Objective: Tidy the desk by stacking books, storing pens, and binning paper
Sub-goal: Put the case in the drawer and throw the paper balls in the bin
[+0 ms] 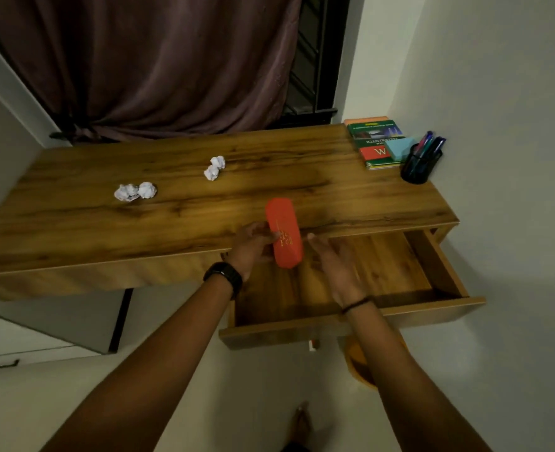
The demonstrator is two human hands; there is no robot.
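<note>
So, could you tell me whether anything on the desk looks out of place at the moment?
Yes: four crumpled paper balls lie loose on the desk, one pair towards the left and another pair nearer the middle. The drawer stands pulled open. The books and pen holder sit neatly in the far right corner.

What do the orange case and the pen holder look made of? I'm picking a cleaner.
The orange case: probably hard plastic or leatherette, matte, smooth, with gold print. The pen holder: seemingly black wire mesh, likely metal, since pens show through its wall.
</note>
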